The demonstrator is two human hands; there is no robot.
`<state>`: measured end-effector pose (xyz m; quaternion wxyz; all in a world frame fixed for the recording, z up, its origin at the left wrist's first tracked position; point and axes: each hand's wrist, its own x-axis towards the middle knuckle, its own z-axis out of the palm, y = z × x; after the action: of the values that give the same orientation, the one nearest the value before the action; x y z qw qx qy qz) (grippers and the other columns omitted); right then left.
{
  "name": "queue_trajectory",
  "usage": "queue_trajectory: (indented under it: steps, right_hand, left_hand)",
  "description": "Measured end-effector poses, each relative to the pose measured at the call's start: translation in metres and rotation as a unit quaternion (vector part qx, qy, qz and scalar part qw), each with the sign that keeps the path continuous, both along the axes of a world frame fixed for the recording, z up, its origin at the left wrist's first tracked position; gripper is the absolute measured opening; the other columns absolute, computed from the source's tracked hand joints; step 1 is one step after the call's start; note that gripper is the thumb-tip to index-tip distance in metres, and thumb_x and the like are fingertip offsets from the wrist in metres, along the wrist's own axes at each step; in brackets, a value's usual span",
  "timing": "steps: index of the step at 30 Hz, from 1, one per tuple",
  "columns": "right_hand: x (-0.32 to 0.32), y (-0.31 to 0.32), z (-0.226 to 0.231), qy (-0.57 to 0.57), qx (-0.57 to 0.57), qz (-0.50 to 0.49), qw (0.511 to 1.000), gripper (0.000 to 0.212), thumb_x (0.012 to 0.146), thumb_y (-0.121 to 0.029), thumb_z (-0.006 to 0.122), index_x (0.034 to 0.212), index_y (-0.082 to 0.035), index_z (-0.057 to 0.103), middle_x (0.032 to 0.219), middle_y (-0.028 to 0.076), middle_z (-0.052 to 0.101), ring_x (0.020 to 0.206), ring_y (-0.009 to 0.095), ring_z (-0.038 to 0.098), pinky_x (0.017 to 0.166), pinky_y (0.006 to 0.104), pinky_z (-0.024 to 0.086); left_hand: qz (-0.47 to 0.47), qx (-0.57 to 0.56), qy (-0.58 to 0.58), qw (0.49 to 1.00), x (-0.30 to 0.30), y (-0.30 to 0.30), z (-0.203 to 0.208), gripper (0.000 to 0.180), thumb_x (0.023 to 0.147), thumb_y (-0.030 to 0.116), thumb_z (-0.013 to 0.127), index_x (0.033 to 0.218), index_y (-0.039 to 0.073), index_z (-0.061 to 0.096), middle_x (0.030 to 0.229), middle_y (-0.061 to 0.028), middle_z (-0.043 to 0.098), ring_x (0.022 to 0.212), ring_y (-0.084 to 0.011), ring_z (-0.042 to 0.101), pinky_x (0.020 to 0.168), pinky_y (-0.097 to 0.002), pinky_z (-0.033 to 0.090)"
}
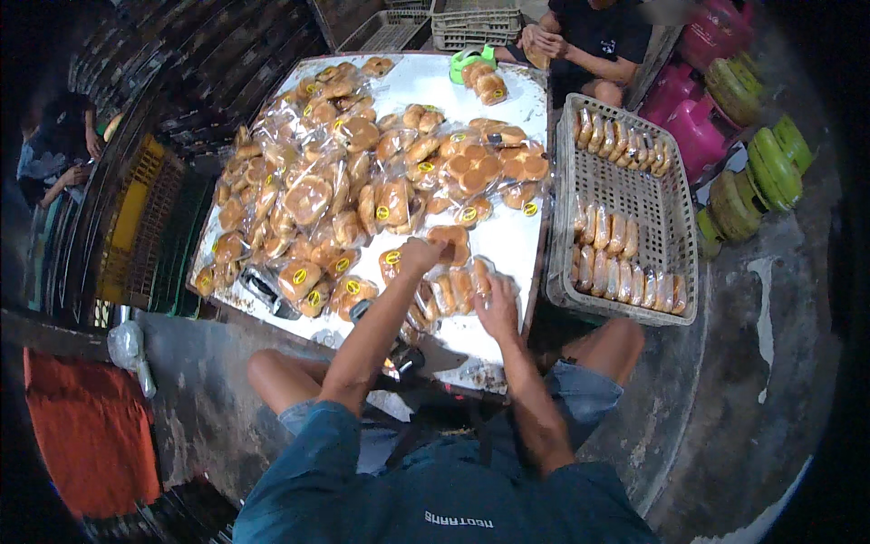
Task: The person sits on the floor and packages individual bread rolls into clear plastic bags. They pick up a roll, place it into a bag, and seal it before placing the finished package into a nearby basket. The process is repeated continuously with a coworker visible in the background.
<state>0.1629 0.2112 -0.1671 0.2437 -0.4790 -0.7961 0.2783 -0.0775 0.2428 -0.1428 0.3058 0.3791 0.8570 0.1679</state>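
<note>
My left hand is closed at the left edge of a bagged bun with a browned, lobed top, near the middle of the table. My right hand has its fingers stretched out along the right end of a row of bagged buns standing on edge. Its fingertips touch the end bun. A large heap of buns in clear bags, many with round yellow labels, covers the left and far parts of the white table.
A grey plastic crate with rows of bagged buns stands right of the table. Beyond are pink and green gas cylinders. Across the table, a person's hands hold something near a green tape dispenser. Another person sits far left. Stacked crates stand behind.
</note>
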Motion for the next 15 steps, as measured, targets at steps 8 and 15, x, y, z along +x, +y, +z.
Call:
queue_trajectory:
  steps: [8, 15]
  right_hand:
    - [-0.018, -0.011, 0.029, 0.007, 0.037, -0.035, 0.999, 0.085, 0.084, -0.045, 0.074, 0.144, 0.001, 0.035, 0.140, 0.028, 0.042, 0.130, 0.045, 0.043, 0.105, 0.0569, 0.037]
    - [-0.032, -0.022, 0.110, 0.209, 0.004, -0.009, 0.978, 0.069, 0.083, -0.015, 0.078, 0.141, -0.001, 0.043, 0.133, 0.020, 0.055, 0.122, 0.034, 0.057, 0.102, 0.0440, 0.045]
  left_hand:
    - [0.050, 0.248, 0.019, 0.967, 0.027, 0.014, 0.026, 0.048, 0.086, 0.027, 0.072, 0.120, -0.002, 0.055, 0.087, -0.0240, 0.067, 0.086, -0.0409, 0.067, 0.078, -0.0488, 0.052]
    - [-0.049, 0.510, -0.111, 0.852, 0.082, -0.116, 0.159, 0.053, 0.082, 0.016, 0.081, 0.125, 0.001, 0.053, 0.108, -0.0111, 0.059, 0.099, -0.0196, 0.060, 0.084, -0.0343, 0.051]
